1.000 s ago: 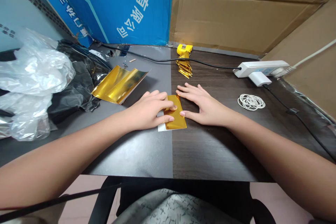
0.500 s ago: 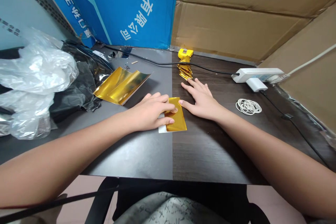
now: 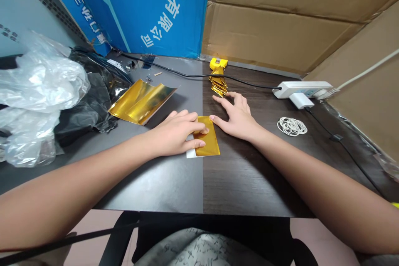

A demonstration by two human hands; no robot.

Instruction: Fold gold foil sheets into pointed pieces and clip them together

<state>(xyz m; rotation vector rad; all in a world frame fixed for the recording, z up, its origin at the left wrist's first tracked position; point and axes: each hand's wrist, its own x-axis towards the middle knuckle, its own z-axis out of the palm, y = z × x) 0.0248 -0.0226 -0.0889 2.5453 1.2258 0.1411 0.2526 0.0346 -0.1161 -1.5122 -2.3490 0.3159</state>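
A folded gold sheet (image 3: 212, 141) with a white strip at its lower left lies flat on the table. My left hand (image 3: 179, 133) rests on its left part, fingers apart and pressing it down. At the sheet's top right corner is the thumb of my right hand (image 3: 235, 116), whose fingers are spread on the dark wood. Its fingertips are just below a stack of folded gold pieces (image 3: 218, 85), which sits against a yellow tool (image 3: 218, 64). Further left, a larger curved gold sheet (image 3: 141, 102) lies loose.
Clear plastic bags (image 3: 43, 79) and a black bag (image 3: 90, 108) fill the left side. A black cable (image 3: 187, 75) crosses the back to a white power strip (image 3: 302, 88). White rubber bands (image 3: 292, 126) lie at the right. Cardboard (image 3: 274, 37) stands behind.
The fingers of my right hand have drawn in a little and bent more. The whole view has shifted slightly, while my left hand stays on the folded sheet.
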